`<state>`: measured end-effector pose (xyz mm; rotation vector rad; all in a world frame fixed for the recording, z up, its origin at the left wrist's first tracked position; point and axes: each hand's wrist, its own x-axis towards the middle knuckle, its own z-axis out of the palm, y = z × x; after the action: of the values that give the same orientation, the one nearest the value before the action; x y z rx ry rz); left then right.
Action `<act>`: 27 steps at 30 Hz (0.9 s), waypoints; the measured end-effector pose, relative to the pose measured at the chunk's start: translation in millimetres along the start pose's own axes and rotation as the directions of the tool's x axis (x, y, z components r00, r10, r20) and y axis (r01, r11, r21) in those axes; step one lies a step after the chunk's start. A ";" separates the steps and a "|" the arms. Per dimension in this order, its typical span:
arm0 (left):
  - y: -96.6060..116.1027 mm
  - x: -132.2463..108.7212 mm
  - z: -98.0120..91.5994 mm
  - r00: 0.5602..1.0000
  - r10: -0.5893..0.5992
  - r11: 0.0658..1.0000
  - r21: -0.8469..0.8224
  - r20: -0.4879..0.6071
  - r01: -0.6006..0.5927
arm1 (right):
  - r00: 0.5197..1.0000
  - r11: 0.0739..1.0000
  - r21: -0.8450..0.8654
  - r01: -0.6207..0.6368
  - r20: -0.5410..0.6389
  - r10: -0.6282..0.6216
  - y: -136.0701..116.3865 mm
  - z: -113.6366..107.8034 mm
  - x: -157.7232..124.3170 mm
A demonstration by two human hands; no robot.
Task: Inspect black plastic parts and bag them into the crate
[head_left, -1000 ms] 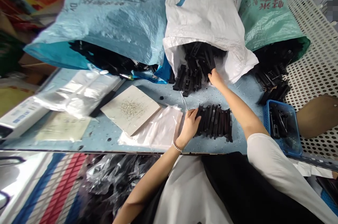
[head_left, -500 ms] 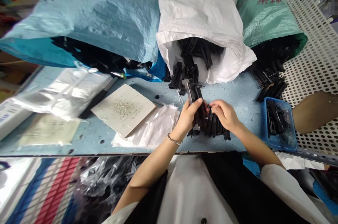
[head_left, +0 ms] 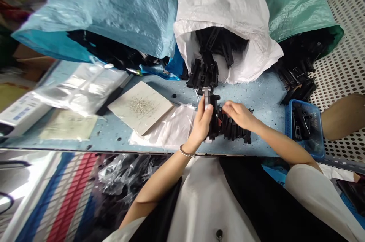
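My left hand (head_left: 203,120) is wrapped around a long black plastic part (head_left: 212,128) with a grey metal-looking end, held upright over the front of the bench. My right hand (head_left: 238,114) is just to the right, fingers curled together; whether anything small is between them is hidden. Beneath it a row of similar black parts (head_left: 235,129) lies side by side on the bench. More black parts (head_left: 202,72) spill from the mouth of a white woven sack (head_left: 222,6) behind my hands.
A blue sack (head_left: 114,17) and a green sack (head_left: 299,10) also hold black parts. Left stands a square tile (head_left: 142,107) with tiny bits on it, over white plastic bags (head_left: 171,129). A blue basket (head_left: 321,128) with black parts sits right, beside a perforated white panel (head_left: 336,70).
The black part in my left hand has turned more upright. My right hand stays beside it, its fingers drawn slightly away. The whole view has shifted a little.
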<state>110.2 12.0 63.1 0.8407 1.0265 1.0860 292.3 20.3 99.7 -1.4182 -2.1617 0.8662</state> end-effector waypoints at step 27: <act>-68.9 -26.6 -3.7 0.973 -0.199 0.964 -0.201 -0.116 0.173 | 0.959 0.940 0.205 -0.274 -0.013 0.282 20.7 38.6 -88.4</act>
<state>123.2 -31.7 5.0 0.5109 1.0731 1.0711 316.6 -65.4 57.3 -1.6435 -1.8082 1.1108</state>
